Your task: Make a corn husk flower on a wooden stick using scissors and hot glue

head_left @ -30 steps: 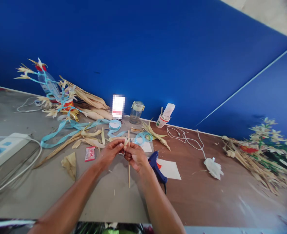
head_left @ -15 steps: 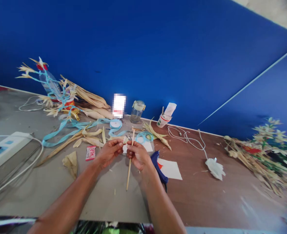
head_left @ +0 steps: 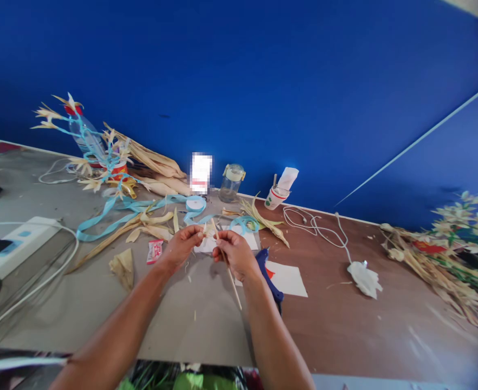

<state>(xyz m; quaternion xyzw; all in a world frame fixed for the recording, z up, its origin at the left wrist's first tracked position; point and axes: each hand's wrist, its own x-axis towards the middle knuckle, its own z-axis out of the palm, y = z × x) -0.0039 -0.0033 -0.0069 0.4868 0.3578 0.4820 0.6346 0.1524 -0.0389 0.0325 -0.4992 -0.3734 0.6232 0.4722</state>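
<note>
My right hand (head_left: 237,253) is closed round a thin wooden stick (head_left: 234,290), which slants with its lower end to the right. My left hand (head_left: 185,245) pinches a small pale piece of corn husk (head_left: 208,229) close to the stick's upper part. The fingertips of both hands nearly meet, so part of the husk piece is hidden. White paper (head_left: 203,246) lies beneath the hands. A blue glue gun (head_left: 269,279) rests just right of my right wrist, and a pink-red packet (head_left: 155,252) lies left of my left hand.
Blue ribbon (head_left: 96,230) and dried husks (head_left: 145,221) spread across the left. A glass jar (head_left: 231,183) and paper cup (head_left: 276,196) stand by the blue wall. At far left is a power strip (head_left: 23,244); a white cable (head_left: 324,235) and dried flowers (head_left: 438,260) lie right.
The stick has swung in my right hand: its lower end moved from left to right. Both hands stay close together. The view has shifted slightly.
</note>
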